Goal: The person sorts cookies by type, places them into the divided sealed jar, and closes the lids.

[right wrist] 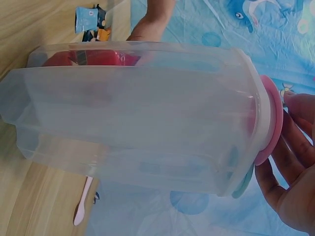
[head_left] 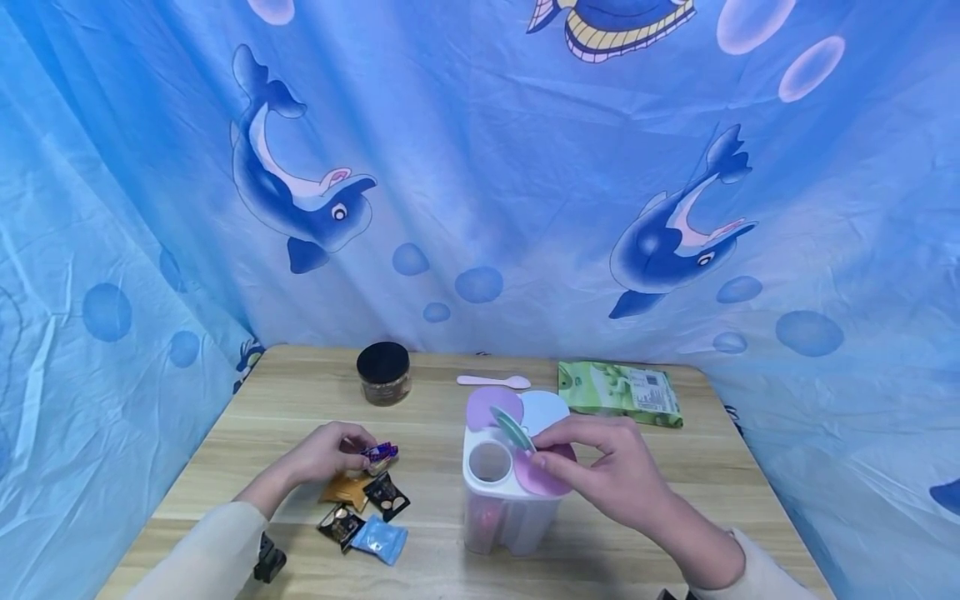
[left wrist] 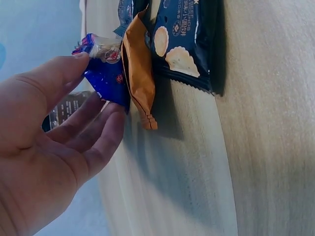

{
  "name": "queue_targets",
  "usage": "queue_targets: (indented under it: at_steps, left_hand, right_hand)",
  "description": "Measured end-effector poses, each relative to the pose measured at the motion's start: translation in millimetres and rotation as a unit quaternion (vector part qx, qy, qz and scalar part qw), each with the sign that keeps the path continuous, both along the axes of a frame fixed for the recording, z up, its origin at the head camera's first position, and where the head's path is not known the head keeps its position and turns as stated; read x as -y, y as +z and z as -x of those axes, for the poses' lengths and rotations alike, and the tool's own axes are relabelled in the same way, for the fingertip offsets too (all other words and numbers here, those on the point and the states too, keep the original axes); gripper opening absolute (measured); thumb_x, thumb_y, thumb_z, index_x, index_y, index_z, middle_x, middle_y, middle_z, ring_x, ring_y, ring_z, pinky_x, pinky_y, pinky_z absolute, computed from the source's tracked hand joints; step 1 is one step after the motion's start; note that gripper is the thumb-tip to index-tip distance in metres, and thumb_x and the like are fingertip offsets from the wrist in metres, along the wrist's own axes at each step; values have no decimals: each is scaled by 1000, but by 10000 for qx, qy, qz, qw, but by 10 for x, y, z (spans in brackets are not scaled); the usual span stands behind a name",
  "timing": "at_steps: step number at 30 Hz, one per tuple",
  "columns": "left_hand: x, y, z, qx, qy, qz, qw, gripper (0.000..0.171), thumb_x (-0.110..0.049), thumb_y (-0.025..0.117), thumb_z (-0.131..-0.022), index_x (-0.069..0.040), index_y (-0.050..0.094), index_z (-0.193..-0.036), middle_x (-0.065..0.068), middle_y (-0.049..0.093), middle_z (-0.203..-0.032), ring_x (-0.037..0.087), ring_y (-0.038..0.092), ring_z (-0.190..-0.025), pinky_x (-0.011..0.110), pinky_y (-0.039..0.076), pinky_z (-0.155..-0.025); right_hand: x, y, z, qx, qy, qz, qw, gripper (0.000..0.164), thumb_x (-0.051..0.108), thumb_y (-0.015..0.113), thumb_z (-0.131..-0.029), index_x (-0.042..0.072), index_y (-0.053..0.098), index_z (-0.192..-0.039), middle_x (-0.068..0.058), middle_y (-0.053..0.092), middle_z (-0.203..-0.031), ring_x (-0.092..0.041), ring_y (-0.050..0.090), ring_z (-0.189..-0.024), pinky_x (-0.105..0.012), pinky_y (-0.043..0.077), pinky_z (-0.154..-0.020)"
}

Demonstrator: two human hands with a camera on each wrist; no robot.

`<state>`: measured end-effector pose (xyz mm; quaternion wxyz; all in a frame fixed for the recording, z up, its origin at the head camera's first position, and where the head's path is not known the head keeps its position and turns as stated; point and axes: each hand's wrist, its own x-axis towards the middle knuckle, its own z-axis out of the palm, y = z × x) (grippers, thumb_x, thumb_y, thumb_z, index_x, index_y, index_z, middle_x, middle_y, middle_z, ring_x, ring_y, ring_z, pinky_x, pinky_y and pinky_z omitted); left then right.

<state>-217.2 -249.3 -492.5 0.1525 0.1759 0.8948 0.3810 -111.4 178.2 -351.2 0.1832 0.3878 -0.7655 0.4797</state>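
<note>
The clear container (head_left: 517,537) stands upright on the worktop (head_left: 645,508), its long axis vertical, well back from the left edge and somewhat nearer the near edge than the far one. On its white top, the uncovered round opening (head_left: 491,461) sits at the corner toward the left edge and the near edge. The right hand (head_left: 600,467) is the nearer to it, thumb and forefinger pinching the raised green lid (head_left: 512,428) beside it.

The left hand (head_left: 330,458) is farther off, toward the left edge; its thumb and fingers pinch the blue-wrapped snack (head_left: 381,452) just beside the orange packet (head_left: 345,490). From these fingers the opening lies toward the right edge and higher up. The snack's long axis, partly covered, appears to run roughly left to right; whether it touches the worktop, I cannot tell.
</note>
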Motion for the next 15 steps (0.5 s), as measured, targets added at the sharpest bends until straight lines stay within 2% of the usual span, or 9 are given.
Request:
queue_targets:
  at_steps: [6, 9, 12, 15]
  left_hand:
    - [27, 15, 7, -204, -46, -114, 9997, 23, -11, 75, -91, -4, 74, -113, 10, 74, -106, 24, 71, -93, 31, 57, -75]
    - [48, 49, 3, -386, 70, -44, 9992, 23, -13, 75, -92, -6, 75, -114, 9, 75, -108, 22, 71, -94, 30, 57, -77]
    - [52, 139, -15, -615, 164, -13, 9980, 24, -15, 74, -93, -9, 75, -116, 7, 75, -110, 21, 70, -95, 29, 57, -77]
    - [24, 286, -51, -882, 193, -44, 9959, 25, -15, 74, -93, -12, 76, -118, 4, 75, -110, 19, 70, -95, 28, 57, -76]
  right_hand:
    - [7, 6, 8, 19, -36, -2, 10000, 19, 5, 82, -86, 16, 80, -100, 8, 74, -83, -5, 63, -71, -21, 52, -61]
    - [9, 7, 11, 31, -27, 9, 10000, 19, 5, 82, -86, 16, 80, -100, 8, 74, -83, -5, 63, -71, -20, 52, -62]
    - [8, 6, 10, 16, -16, 22, 10000, 19, 4, 83, -86, 16, 80, -100, 8, 74, -83, -5, 63, -71, -20, 52, -62]
    - [2, 4, 5, -14, -28, 23, 10000, 19, 4, 83, -85, 16, 80, -100, 8, 74, -83, -5, 63, -71, -19, 52, -62]
